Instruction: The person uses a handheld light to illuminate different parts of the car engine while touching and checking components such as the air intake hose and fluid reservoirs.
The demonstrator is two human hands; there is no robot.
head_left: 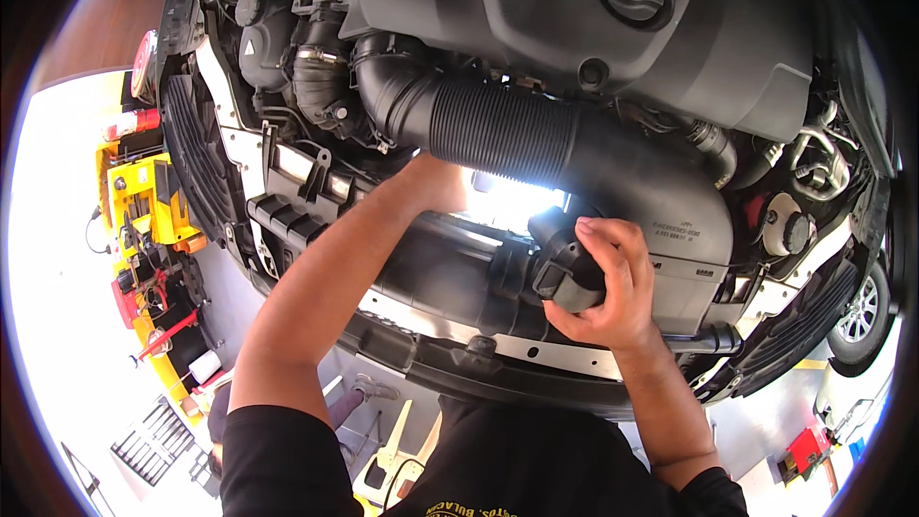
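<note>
Work light (567, 266), probably light, rigid, best gripped mid-body; right hand (620, 289) curls around it; left hand's (443, 184) grip hidden.

A car's engine bay (241, 146) carries the parts. A dark engine cover (536, 19) sits across its far side; a ribbed black duct (503, 129) runs nearer, with a capped reservoir (787, 228) at right. A pale crossbar (565, 358) spans the near side. Around the car lies grey floor (244, 299); yellow equipment (158, 196) at left apparently stands on it, though glare blurs that side.
</note>
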